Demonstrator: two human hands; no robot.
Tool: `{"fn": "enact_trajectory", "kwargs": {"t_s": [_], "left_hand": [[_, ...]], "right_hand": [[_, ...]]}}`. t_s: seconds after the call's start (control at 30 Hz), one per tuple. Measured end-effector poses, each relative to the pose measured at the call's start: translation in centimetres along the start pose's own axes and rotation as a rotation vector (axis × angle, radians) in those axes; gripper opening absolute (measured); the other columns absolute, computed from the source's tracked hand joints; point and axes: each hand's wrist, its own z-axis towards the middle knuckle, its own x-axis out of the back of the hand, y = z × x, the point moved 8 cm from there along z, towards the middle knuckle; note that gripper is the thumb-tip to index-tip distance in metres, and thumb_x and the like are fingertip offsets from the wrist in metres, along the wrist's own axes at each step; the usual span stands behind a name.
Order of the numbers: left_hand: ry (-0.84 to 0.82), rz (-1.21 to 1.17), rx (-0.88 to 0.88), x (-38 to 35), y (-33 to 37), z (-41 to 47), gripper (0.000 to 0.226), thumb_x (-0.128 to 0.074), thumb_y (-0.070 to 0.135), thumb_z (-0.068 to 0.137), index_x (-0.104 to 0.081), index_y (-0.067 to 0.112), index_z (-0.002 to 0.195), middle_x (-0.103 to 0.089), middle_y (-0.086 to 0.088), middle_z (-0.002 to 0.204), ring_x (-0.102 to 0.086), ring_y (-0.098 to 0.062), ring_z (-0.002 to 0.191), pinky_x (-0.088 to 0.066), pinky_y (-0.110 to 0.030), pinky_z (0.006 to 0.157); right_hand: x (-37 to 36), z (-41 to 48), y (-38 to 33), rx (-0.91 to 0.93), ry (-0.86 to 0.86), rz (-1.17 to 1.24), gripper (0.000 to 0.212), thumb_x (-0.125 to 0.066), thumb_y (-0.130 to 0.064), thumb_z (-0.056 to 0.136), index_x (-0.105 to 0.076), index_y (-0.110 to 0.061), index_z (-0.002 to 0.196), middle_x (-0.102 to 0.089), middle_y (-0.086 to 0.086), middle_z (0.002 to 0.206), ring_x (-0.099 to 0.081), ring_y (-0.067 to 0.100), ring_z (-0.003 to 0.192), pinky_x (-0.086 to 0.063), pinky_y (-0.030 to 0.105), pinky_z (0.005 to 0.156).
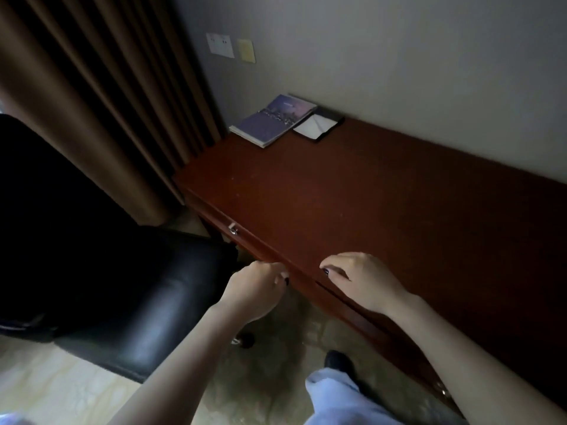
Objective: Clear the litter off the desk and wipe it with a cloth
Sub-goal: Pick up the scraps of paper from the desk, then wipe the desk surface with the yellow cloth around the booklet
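Reddish wooden counter (352, 191), smooth, faintly scuffed. Right hand (362, 280) flat on its near edge, grip spread. Left hand (254, 289) just below the edge, grip curled; contents unclear. Purple booklet (273, 119) far beyond both.

Both hands, left (256, 288) and right (359, 279), meet the desk's (383, 210) front edge.

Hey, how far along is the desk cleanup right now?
The desk top shows no loose litter; a magazine and notepad sit at the far corner. Left hand looks pinched at the front edge, right hand rests on top. No cloth visible, so wiping remains.
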Motion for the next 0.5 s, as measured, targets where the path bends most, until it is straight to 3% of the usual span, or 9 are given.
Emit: {"fn": "enact_trajectory", "kwargs": {"t_s": [0.07,0.23,0.37,0.5], "left_hand": [[0.004,0.005,-0.013,1.6,0.1,3.6,0.030,-0.039,0.026,0.093,-0.060,0.031,0.113,-0.066,0.005,0.107,-0.063,-0.018,0.093,-0.053,-0.034,0.073],[-0.009,-0.035,-0.044,4.6,0.3,10.8,0.031,-0.038,0.021,0.096,-0.061,0.027,0.116,-0.066,0.004,0.113,-0.064,-0.018,0.093,-0.054,-0.035,0.074],[-0.065,-0.044,-0.061,5.3,-0.9,15.8,0.032,-0.037,0.020,0.095,-0.061,0.026,0.117,-0.065,0.004,0.113,-0.063,-0.017,0.092,-0.054,-0.034,0.074],[-0.122,0.001,-0.131,6.0,-2.9,21.4,0.029,-0.038,0.023,0.097,-0.060,0.025,0.116,-0.065,0.004,0.113,-0.062,-0.016,0.093,-0.053,-0.035,0.078]], "right_hand": [[1.1,3.3,1.3,0.018,-0.008,-0.008,0.024,-0.051,-0.024,0.094,-0.065,-0.023,0.112,-0.069,-0.008,0.101,-0.062,0.012,0.092,-0.050,0.026,0.077],[3.4,9.6,3.7,0.027,0.000,-0.005,0.025,-0.051,-0.023,0.094,-0.065,-0.022,0.115,-0.068,-0.008,0.099,-0.062,0.009,0.090,-0.044,0.018,0.075],[4.4,13.7,5.5,-0.027,0.022,0.018,0.024,-0.052,-0.022,0.094,-0.065,-0.022,0.115,-0.068,-0.008,0.100,-0.062,0.009,0.091,-0.051,0.027,0.079],[4.5,17.9,7.0,-0.110,0.066,0.004,0.023,-0.053,-0.022,0.093,-0.066,-0.022,0.112,-0.067,-0.008,0.096,-0.061,0.009,0.088,-0.047,0.023,0.073]]}}
